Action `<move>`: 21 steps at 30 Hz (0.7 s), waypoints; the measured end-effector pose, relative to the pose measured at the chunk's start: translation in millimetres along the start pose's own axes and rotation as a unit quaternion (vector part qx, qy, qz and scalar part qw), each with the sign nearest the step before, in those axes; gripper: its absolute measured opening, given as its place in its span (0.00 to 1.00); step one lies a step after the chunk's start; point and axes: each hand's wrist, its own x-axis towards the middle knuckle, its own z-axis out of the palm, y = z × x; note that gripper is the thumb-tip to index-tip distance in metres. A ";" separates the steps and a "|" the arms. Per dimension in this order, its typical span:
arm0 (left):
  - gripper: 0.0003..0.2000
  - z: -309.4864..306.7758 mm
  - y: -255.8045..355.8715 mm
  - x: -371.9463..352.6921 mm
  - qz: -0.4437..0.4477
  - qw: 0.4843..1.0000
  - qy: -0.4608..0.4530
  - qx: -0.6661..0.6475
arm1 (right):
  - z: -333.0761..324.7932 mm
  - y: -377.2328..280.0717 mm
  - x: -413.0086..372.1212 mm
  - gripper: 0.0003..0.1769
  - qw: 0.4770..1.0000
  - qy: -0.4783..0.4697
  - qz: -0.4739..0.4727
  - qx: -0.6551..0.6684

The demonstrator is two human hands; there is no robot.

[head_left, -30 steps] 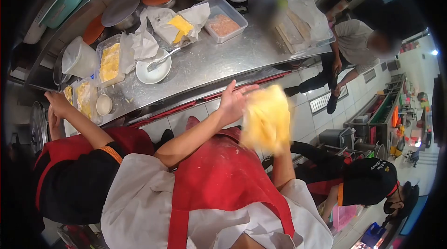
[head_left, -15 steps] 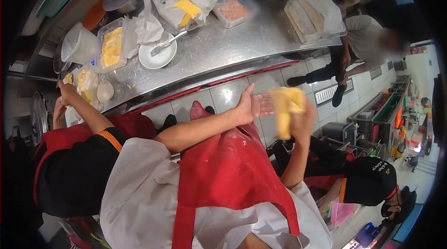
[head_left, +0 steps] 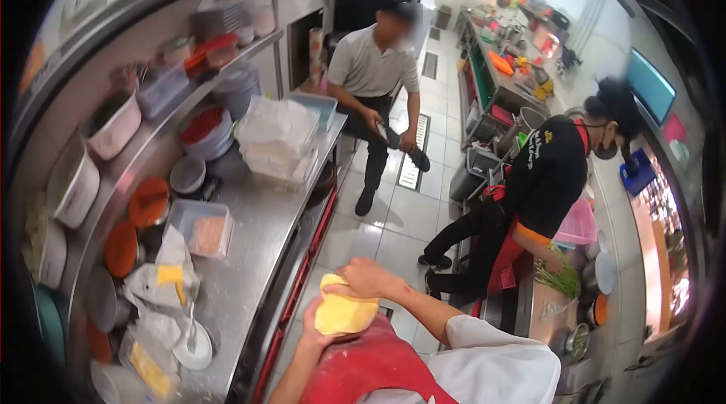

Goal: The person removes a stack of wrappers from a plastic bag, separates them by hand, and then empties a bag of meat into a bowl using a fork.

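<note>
A stack of yellow dough wrappers [head_left: 345, 317] is held in front of the red apron, past the edge of the steel counter. My left hand [head_left: 314, 334] grips its lower left side. From above, my right hand [head_left: 364, 280] closes over its top edge, and some fingers are hidden behind the yellow sheets. On the counter, more yellow wrappers [head_left: 171, 275] lie on white paper. Near them, a white plate [head_left: 198, 351] holds a metal utensil [head_left: 191, 331]. A clear tub [head_left: 147, 368] contains further yellow pieces.
The steel counter [head_left: 261, 241] bears a tub of pinkish filling [head_left: 209, 234] and a paper-covered stack [head_left: 276, 136]. A seated person [head_left: 374, 75] is ahead on the tiled floor [head_left: 389, 215]. Another person [head_left: 548, 177] handles green vegetables [head_left: 558, 275] at the right counter.
My view has swung right and up. The wrappers were in my right hand, with my left hand open beside them; now both hands hold them.
</note>
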 end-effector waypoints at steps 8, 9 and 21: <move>0.23 20.4 3.2 -3.5 0.020 0.992 0.001 0.126 | 73.1 96.0 -25.3 0.38 0.728 0.022 0.168 0.664; 0.28 22.9 9.9 -1.1 0.006 0.994 -0.002 0.107 | 68.9 82.4 -39.3 0.39 0.572 -0.039 0.138 0.807; 0.29 26.3 11.5 10.5 0.114 0.955 0.029 0.273 | 109.9 60.3 -19.5 0.27 0.729 0.135 0.131 0.658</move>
